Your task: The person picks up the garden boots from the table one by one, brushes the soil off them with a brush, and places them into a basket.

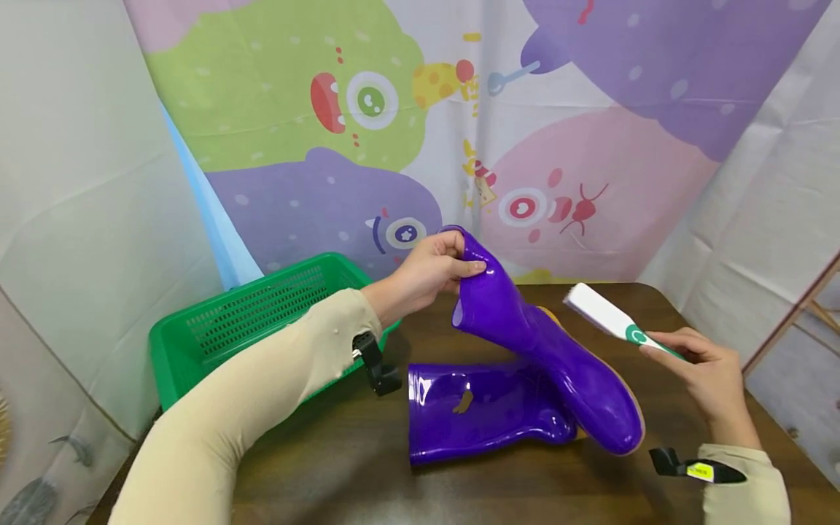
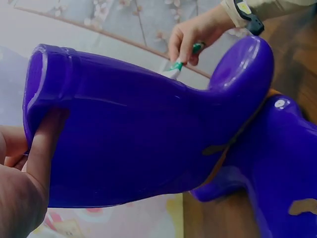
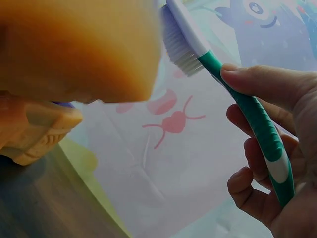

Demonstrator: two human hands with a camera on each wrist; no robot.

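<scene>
A shiny purple rain boot [image 1: 558, 350] with a tan sole is tilted, its shaft raised and its toe low at the right. My left hand [image 1: 426, 273] pinches the rim of that shaft, thumb outside, the other fingers partly hidden. Beneath it a second purple rain boot [image 1: 472, 419] lies on its side, with a brownish patch on the shaft. My right hand [image 1: 709, 372] grips the green handle of a white scrubbing brush [image 1: 600, 310]. The brush head, with pale bristles [image 3: 185, 62], is in the air beside the raised boot, and the right wrist view shows the tan sole close by.
A green perforated plastic basket [image 1: 262, 299] stands at the left, partly behind my left forearm. Brown wooden table [image 1: 367, 467] lies under the boots. At the back hangs a cloth with cartoon figures [image 1: 367, 95]; white fabric covers the sides.
</scene>
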